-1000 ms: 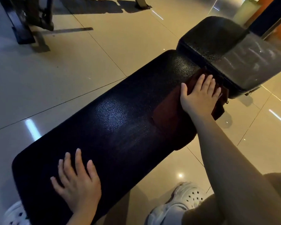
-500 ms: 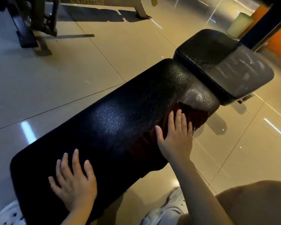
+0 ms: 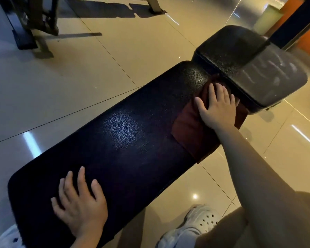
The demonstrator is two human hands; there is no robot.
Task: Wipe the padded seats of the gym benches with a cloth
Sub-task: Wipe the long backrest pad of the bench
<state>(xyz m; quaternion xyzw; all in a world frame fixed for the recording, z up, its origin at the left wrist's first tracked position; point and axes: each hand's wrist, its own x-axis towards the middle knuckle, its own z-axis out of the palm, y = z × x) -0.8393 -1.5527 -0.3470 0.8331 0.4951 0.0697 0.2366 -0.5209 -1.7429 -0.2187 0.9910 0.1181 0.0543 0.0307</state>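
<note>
The tiled floor (image 3: pixel 100 72) gleams around a long black bench pad (image 3: pixel 125 140) that runs from lower left to upper right, ending against a smaller, raised seat pad (image 3: pixel 240 56) whose far end shows pale smears. Machine legs (image 3: pixel 34 24) stand at upper left. A dark red cloth (image 3: pixel 190 129) lies flat at the pad's far end, one edge hanging over the near side. My right hand (image 3: pixel 217 106) presses it down with fingers straight and close together, fingertips at the gap below the seat pad; half a second ago this hand and the cloth sat farther back toward me along the pad's near edge, so both have slid forward again. My left hand (image 3: pixel 79 203) stays flat on the near end of the pad, fingers spread, unmoved. My white clogs (image 3: pixel 200 222) show below the bench.
</note>
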